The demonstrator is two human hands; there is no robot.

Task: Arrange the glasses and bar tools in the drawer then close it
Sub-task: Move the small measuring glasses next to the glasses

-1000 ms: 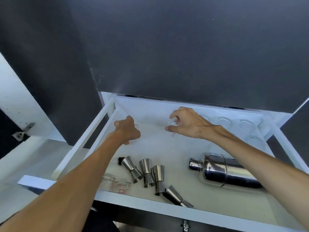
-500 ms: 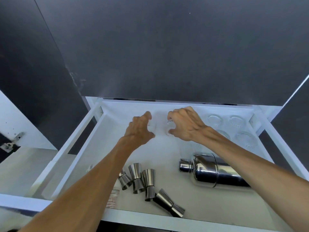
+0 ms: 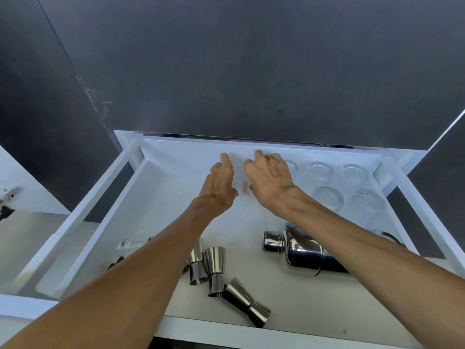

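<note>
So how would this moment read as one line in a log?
drawer: open | left hand, right hand: at back wall, around clear glass | shaker: lying down

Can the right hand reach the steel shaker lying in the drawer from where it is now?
Probably yes. The shaker lies on its side directly under the right forearm, with nothing on top of it. The right hand is busy at the back of the drawer and would only need to draw back.
</note>
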